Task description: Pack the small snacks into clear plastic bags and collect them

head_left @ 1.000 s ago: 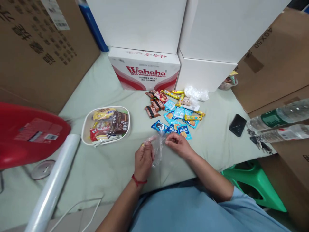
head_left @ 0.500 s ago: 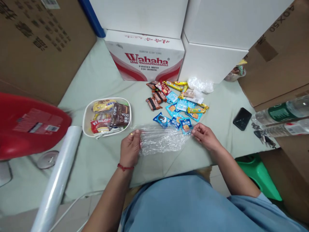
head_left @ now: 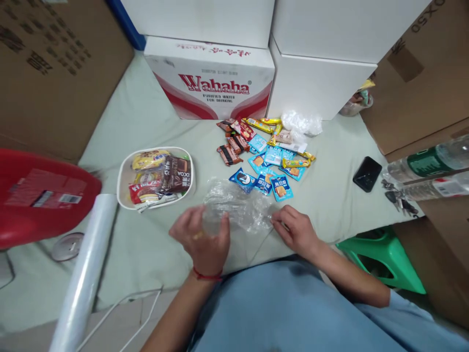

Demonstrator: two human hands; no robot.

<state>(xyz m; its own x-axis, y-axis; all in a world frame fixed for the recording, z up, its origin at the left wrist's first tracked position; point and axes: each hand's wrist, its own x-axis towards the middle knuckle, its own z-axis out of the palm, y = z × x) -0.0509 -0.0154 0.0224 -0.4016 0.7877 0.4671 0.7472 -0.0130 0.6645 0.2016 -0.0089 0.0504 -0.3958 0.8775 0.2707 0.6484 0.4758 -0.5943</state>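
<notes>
A crumpled clear plastic bag or piece of film [head_left: 242,205] lies in front of me at the table's near side. My right hand [head_left: 295,227] pinches its right edge between thumb and fingertips. My left hand [head_left: 203,237], a little blurred, has its fingers spread at the plastic's left end and does not grip it. Just beyond the plastic lie several blue snack packets [head_left: 281,187]. Brown-wrapped snacks [head_left: 229,154] and yellow stick packets [head_left: 296,163] are heaped behind them. To the left, a white tub [head_left: 120,183] holds several wrapped snacks, among them a brown cocoa packet [head_left: 177,173].
A Wahaha carton [head_left: 216,83] and white boxes [head_left: 318,83] stand at the back. On the left are a red container [head_left: 40,195] and a roll of plastic film [head_left: 86,269]. A black phone [head_left: 367,174], keys [head_left: 401,201] and bottles [head_left: 428,166] lie on the right.
My left hand has let go of the plastic's left end and opened, moving nearer to me. The stretched plastic has slackened and crumpled; my right hand has come inward and nearer with its edge.
</notes>
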